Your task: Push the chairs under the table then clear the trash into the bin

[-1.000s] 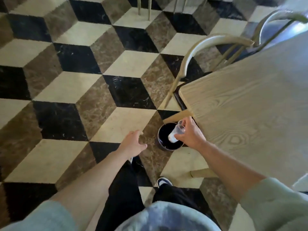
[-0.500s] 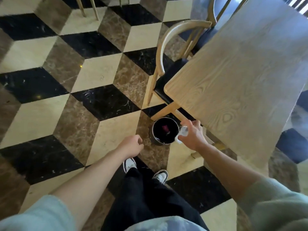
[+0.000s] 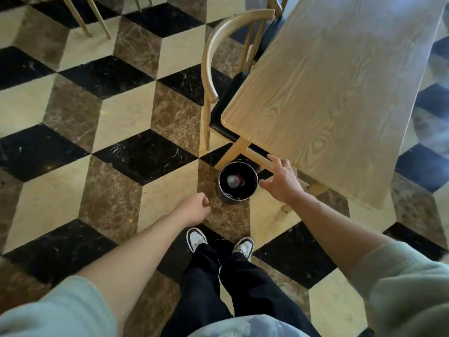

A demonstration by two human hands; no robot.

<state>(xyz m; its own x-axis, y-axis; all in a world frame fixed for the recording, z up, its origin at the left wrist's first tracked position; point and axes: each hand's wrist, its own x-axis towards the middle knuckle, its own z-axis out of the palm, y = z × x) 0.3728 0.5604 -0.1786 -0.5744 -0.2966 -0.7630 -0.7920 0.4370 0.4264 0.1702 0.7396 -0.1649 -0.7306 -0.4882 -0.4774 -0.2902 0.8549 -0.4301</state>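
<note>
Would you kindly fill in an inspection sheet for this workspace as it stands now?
Surface: wooden table, top bare.
Job's things: chair tucked under the table; black bin on the floor by the table leg, a clear cup and something red inside.
Clutter: nothing seen.
Grippers: right hand open beside the bin, holding nothing; left hand loosely curled, holding nothing.
Cables: nothing seen.
Surroundings: patterned marble floor.

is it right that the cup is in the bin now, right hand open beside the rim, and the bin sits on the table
Not quite. The head view shows the bin on the floor by the table leg, not on the table. The rest holds: the cup lies inside the bin, and the right hand is open beside the rim.
</note>
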